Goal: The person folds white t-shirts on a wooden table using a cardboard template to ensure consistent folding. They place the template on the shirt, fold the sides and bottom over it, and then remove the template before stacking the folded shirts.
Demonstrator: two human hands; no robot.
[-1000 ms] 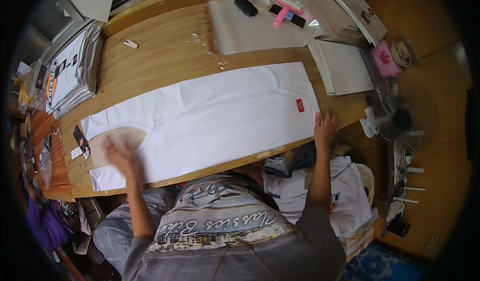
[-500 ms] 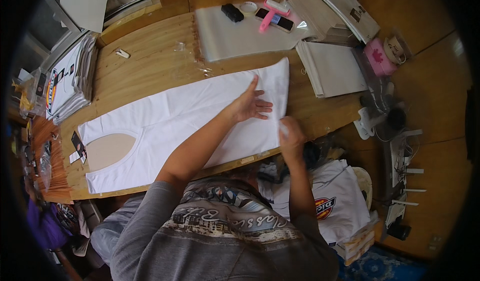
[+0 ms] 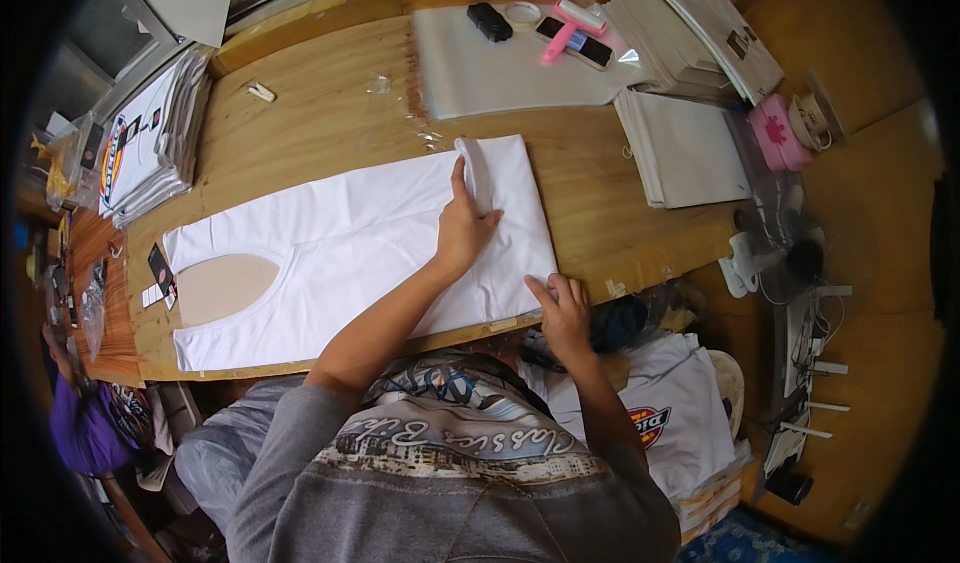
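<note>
Wearer's side: the grey T-shirt (image 3: 450,513) is filling the near edge, and a loose white shirt (image 3: 692,433) is lying on a pile beside it, below the table (image 3: 300,113).
Right hand (image 3: 566,315): it is resting at the near corner of the garment's right end, fingers curled; whether they are pinching cloth or only pressing, I cannot tell.
Left hand (image 3: 466,235): it is lying palm down on the cloth, thumb and forefinger spread wide, gripping nothing visible, the forefinger reaching to a turned-up flap (image 3: 474,169).
White garment (image 3: 365,233): it is lying along the table's near edge, its neck opening toward the left and showing a beige insert (image 3: 228,288).
Just changed: the right end is now standing shorter than a second ago, the red patch there is no longer showing, and the left hand has left the neck for the flap; the hem end is apparently being folded inward.
Beside the neck: a dark tag (image 3: 157,263) is lying by the opening.
Farther back: a pink roller (image 3: 556,47) and a phone (image 3: 598,56) are sitting on clear plastic sheets (image 3: 450,73).
</note>
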